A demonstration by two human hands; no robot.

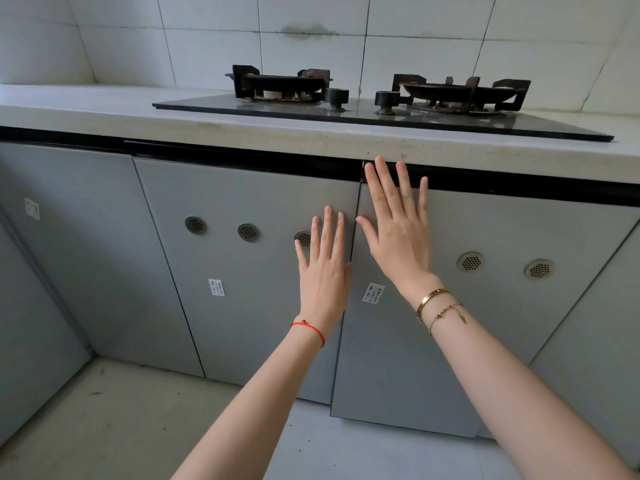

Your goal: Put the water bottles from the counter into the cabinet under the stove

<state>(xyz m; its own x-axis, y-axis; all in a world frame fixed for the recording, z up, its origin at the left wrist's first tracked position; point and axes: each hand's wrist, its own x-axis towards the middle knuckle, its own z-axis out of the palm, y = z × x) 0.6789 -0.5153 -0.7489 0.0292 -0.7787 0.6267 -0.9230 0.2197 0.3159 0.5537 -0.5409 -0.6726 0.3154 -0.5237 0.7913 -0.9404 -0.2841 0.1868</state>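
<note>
- Head view: left hand (323,271) lies flat, fingers spread, on the left cabinet door (242,271), holding nothing.
- Right hand (398,233), at about 1 o'clock from the left one, is spread too, fingertips up at the right cabinet door (485,323) top edge.
- Stove (374,105) sits on the desk (104,112) at 12 o'clock.
- No water bottles visible; can't tell where they are.

Both flat hands, left hand (323,271) and right hand (398,230), against cabinet doors (242,271).
</note>
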